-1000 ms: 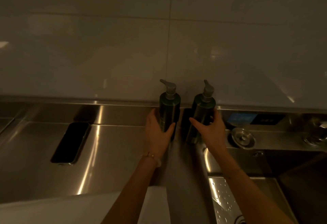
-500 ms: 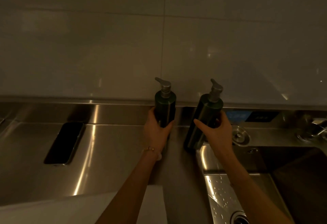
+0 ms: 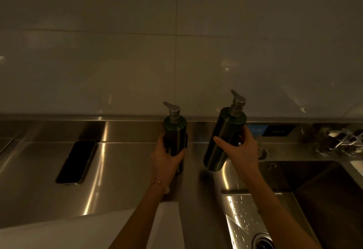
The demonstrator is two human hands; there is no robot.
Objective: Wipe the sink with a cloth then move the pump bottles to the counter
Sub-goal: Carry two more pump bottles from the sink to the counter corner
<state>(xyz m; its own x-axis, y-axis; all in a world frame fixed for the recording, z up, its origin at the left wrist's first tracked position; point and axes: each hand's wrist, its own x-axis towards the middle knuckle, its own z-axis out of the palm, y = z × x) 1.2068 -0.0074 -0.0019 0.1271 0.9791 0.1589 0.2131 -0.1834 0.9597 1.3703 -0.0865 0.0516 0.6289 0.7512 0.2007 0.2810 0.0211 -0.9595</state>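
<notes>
The left hand (image 3: 166,159) grips one upright pump bottle (image 3: 175,135) over the table (image 3: 121,170), while the right hand (image 3: 242,151) grips the second bottle (image 3: 224,136), tilted with its pump leaning right above the sink (image 3: 314,174) rim, the table lying leftward.

"What's that counter (image 3: 121,174) like?"

"Brushed steel, shiny under the dim light, with a low raised step running along the wall."

"Anything lying on it?"

"A dark phone (image 3: 76,162) lies flat on the left part, set at a slant. At the near edge there's a white patch (image 3: 78,233); I can't tell whether it's cloth."

"And to the right?"

"The sink (image 3: 314,178) is sunk into it, with water drops on its inner shelf. Behind it sits some glassware (image 3: 334,148), too dim to make out."
</notes>
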